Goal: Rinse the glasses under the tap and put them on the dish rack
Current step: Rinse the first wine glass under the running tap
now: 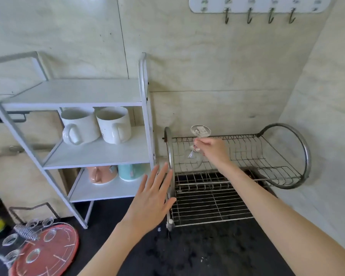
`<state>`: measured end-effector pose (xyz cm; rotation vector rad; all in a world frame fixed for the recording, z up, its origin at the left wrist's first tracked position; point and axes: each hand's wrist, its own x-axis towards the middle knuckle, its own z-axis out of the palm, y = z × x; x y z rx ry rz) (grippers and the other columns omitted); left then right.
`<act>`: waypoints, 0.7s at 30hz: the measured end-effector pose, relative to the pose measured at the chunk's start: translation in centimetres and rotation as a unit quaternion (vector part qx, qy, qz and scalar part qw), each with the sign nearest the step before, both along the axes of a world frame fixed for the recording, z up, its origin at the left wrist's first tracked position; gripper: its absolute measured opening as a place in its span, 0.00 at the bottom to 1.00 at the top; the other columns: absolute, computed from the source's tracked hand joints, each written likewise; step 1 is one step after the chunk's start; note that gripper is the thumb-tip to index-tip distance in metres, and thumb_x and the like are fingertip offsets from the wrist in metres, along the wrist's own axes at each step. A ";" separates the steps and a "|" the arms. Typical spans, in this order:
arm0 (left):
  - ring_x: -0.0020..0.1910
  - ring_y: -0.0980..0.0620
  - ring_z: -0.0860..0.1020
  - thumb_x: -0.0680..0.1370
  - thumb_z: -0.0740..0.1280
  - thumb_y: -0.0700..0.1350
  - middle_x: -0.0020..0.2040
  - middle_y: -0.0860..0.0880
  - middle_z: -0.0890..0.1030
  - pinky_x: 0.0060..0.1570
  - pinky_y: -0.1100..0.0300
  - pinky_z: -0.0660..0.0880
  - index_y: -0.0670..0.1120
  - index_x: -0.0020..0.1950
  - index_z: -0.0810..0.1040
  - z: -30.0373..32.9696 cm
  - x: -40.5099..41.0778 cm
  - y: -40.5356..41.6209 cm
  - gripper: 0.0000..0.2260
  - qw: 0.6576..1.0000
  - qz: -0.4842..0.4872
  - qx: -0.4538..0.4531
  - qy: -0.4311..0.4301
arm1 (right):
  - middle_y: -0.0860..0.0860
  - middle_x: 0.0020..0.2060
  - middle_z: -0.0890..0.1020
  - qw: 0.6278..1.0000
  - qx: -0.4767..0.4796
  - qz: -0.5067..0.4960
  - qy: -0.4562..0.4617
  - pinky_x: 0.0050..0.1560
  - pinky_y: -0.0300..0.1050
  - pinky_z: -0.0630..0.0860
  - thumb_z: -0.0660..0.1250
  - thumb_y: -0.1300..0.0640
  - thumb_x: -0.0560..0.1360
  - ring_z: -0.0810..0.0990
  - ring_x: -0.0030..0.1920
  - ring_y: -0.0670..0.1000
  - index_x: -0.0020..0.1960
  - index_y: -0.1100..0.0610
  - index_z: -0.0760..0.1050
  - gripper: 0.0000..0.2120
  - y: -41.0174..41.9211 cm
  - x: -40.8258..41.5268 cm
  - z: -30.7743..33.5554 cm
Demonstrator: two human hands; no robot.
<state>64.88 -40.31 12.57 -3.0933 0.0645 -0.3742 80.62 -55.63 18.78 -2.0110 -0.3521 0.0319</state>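
Presently the right hand (209,149) pinches a stemmed glass (195,151) by its stem, bowl downward and foot uppermost, over the upper tier of the dish rack (267,154). The left hand (153,198) hangs flat with fingers spread, holding nothing, near the rack's left hoop. Clear, thin and probably wet, the glass looks light, brittle and slippery; the stem seems the safest hold. Its rim is hard to trace against the wires, and no tap is in view.
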 end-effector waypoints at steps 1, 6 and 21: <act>0.69 0.43 0.66 0.77 0.51 0.58 0.73 0.44 0.65 0.61 0.48 0.71 0.43 0.73 0.61 -0.1 0.3 -0.2 0.29 1.000 0.007 -0.001 0.006 | 0.52 0.55 0.82 1.000 -0.016 0.016 0.001 0.56 0.46 0.77 0.66 0.55 0.76 0.81 0.50 0.50 0.58 0.57 0.79 0.12 0.4 0.8 -0.5; 0.70 0.45 0.65 0.78 0.49 0.58 0.73 0.46 0.64 0.62 0.50 0.71 0.43 0.74 0.58 -0.4 0.5 -0.9 0.28 1.000 0.026 0.004 0.006 | 0.52 0.55 0.82 0.997 -0.056 0.061 0.011 0.47 0.37 0.73 0.66 0.55 0.76 0.79 0.40 0.45 0.59 0.58 0.79 0.13 2.0 3.1 -2.7; 0.75 0.50 0.44 0.73 0.34 0.68 0.75 0.51 0.42 0.72 0.57 0.51 0.49 0.74 0.35 1.1 0.2 -2.4 0.35 0.996 0.057 -0.056 0.047 | 0.53 0.63 0.77 0.988 -0.071 0.133 0.032 0.57 0.34 0.62 0.63 0.55 0.78 0.75 0.63 0.50 0.63 0.59 0.75 0.15 1.9 4.2 -4.5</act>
